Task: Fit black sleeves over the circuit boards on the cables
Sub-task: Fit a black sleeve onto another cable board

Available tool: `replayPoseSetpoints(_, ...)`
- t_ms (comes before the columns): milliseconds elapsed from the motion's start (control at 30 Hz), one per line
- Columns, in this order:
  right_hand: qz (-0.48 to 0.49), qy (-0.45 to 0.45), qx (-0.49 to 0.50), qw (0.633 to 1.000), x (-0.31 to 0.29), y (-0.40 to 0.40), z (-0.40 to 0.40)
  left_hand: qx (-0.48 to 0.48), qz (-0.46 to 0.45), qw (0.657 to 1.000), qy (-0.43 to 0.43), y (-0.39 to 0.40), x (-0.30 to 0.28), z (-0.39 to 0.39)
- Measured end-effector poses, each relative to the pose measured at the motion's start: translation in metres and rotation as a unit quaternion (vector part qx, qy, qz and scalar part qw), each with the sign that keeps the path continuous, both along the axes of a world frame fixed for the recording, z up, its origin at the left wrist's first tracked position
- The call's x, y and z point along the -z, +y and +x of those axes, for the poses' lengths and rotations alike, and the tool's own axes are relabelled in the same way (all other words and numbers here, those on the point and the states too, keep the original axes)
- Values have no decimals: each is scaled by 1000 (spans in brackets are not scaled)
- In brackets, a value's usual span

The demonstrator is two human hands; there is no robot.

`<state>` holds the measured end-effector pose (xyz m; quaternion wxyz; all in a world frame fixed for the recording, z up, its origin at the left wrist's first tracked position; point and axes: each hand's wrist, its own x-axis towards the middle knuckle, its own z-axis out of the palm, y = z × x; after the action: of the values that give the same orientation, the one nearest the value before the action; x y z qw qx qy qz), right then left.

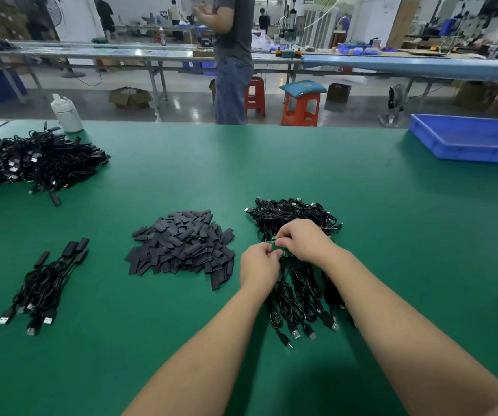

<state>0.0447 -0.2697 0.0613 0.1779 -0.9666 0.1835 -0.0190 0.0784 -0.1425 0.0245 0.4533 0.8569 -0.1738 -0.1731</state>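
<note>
cables [294, 216] in a loose black heap are lying just beyond our hands, limp and light, so we are judging they will tangle and drag neighbours along unless lifted near the board end. black sleeves [181, 241], soft flat tubes, are piling just left of them; pinching one by its edges should pop its mouth open. our left hand [258, 267] and right hand [303, 240] are curling together, pinching small green circuit boards [277, 247], stiff, thin, probably fragile.
</note>
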Motion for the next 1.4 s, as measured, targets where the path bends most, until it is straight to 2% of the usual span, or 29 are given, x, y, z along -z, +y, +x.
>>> replayPoseSetpoints(333, 3, -13, 67, 998, 8, 5, 5, -60, 51, 996, -45, -10, -2, -6)
replayPoseSetpoints(467, 13, -44, 59, 997, 13, 8, 6, -63, 53, 995, -58, -4, 1, 0)
replayPoseSetpoints(567, 16, -47, 35, 998, 18, 5, 3, -34, -10, 999, 0, 14, 5, 18)
replayPoseSetpoints(700, -64, -25, 15, 998, 23, -11, -5, 19, -147, 976, 162, 47, 2, 37)
replayPoseSetpoints(767, -129, -24, 21, 991, 27, -18, -9, 47, -150, 968, 196, 61, -2, 44)
replayPoseSetpoints(833, -138, -91, 48, 985, 31, -12, -11, 89, -92, 981, 144, 75, -7, 52)
replayPoseSetpoints(900, -73, -191, 77, 976, 31, 11, -14, 131, -54, 985, 101, 87, -14, 57)
replayPoseSetpoints(933, 5, -209, 88, 974, 31, 29, -15, 145, -70, 982, 104, 91, -16, 59)
replayPoseSetpoints(1000, 241, -168, 89, 952, 36, 66, -14, 160, -130, 970, 125, 97, -21, 60)
replayPoseSetpoints(1067, 478, -95, 79, 870, 43, 98, -16, 161, -161, 965, 132, 102, -24, 61)
replayPoseSetpoints(1100, 549, -81, 72, 829, 48, 110, -18, 152, -159, 967, 126, 103, -24, 61)
replayPoseSetpoints(1133, 573, -82, 71, 813, 54, 118, -21, 137, -149, 972, 118, 105, -23, 62)
replayPoseSetpoints(1267, 585, -94, 107, 798, 69, 126, -28, 103, -81, 986, 106, 115, -8, 64)
replayPoseSetpoints(1400, 577, -70, 97, 808, 71, 126, -31, 97, -68, 982, 146, 123, 11, 60)
